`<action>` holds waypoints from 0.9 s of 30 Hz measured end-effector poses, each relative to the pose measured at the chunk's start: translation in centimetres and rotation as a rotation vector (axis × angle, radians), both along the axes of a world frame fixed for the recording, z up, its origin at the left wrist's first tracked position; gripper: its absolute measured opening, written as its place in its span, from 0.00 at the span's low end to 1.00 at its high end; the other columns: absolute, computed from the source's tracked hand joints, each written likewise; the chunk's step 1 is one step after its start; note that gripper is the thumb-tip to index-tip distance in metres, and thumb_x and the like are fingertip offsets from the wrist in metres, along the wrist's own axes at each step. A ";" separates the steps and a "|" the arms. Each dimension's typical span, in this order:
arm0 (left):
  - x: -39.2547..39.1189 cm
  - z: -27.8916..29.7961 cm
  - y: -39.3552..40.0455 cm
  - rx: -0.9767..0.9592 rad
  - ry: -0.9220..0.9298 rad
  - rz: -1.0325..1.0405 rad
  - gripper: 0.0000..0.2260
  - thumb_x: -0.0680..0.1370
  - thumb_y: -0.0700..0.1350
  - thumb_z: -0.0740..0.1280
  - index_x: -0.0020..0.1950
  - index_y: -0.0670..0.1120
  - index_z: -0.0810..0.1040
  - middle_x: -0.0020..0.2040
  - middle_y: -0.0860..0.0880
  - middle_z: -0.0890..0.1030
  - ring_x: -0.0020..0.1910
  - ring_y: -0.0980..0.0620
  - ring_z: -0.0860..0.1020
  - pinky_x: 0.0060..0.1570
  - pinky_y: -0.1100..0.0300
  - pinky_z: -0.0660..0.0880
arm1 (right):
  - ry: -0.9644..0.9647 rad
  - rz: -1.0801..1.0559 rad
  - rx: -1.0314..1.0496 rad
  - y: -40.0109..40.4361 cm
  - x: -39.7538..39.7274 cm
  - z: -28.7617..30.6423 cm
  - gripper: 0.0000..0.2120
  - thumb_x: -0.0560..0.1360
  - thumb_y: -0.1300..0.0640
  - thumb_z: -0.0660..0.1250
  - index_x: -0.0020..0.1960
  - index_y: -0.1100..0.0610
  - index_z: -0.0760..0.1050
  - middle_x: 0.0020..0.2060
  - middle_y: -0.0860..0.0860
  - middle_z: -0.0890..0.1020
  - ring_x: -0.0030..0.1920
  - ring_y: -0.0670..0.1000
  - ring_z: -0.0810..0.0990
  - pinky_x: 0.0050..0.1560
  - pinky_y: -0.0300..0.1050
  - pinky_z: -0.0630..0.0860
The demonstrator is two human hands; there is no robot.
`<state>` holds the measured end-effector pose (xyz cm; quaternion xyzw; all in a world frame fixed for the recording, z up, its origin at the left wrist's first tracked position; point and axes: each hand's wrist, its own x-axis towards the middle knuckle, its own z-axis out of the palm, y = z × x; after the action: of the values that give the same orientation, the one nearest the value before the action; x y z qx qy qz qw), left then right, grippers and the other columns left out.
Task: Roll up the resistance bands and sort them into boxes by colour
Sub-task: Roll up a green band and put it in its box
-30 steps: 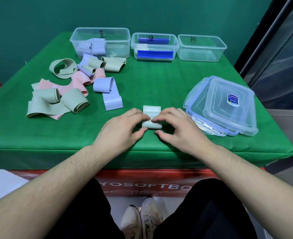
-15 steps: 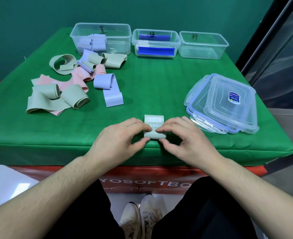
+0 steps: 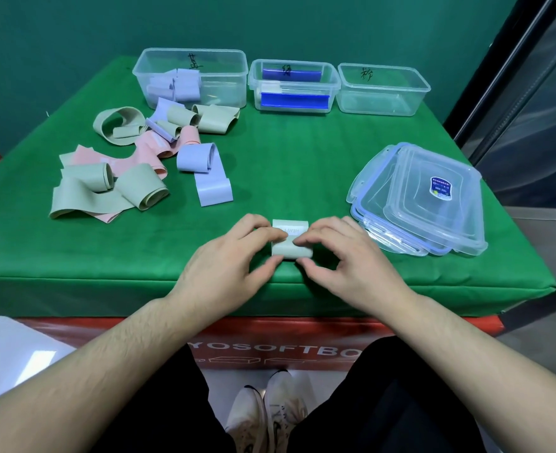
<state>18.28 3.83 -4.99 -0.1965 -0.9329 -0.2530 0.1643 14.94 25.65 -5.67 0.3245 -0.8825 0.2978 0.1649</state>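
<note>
both hands are on one pale green band (image 3: 290,240) near the front edge of the green table (image 3: 302,165): the left hand (image 3: 229,264) pinches its left end between thumb and curled fingers, the right hand (image 3: 345,261) pinches the right end likewise. to the left lies a loose heap of green, pink and lilac bands (image 3: 132,168). at the back stand three clear boxes (image 3: 382,89), the leftmost holding lilac rolls. stacked lids (image 3: 423,197) sit right.
</note>
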 end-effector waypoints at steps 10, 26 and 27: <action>-0.8 -0.3 -0.1 -0.021 0.039 -0.013 0.12 0.77 0.49 0.68 0.60 0.54 0.77 0.56 0.59 0.74 0.37 0.62 0.65 0.32 0.56 0.76 | -0.024 -0.019 0.008 0.0 -0.6 -0.1 0.14 0.73 0.50 0.70 0.58 0.50 0.80 0.51 0.45 0.76 0.50 0.50 0.73 0.54 0.52 0.72; -1.6 -0.1 0.4 -0.087 0.081 0.014 0.13 0.77 0.48 0.68 0.61 0.53 0.77 0.58 0.58 0.74 0.44 0.51 0.79 0.34 0.54 0.78 | -0.006 -0.110 0.066 -0.4 -1.4 -0.2 0.17 0.74 0.45 0.65 0.61 0.46 0.78 0.53 0.43 0.76 0.52 0.50 0.70 0.55 0.52 0.70; -1.7 -0.1 0.4 -0.094 0.077 0.020 0.14 0.77 0.48 0.68 0.62 0.54 0.77 0.58 0.58 0.74 0.45 0.51 0.79 0.34 0.54 0.78 | 0.001 -0.110 0.070 -0.4 -1.3 -0.2 0.17 0.74 0.45 0.65 0.61 0.47 0.77 0.53 0.43 0.76 0.52 0.50 0.70 0.55 0.52 0.70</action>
<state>16.53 4.21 -5.14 -0.2041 -0.9388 -0.1993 0.1931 13.59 25.26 -5.85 0.2813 -0.9088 0.2570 0.1699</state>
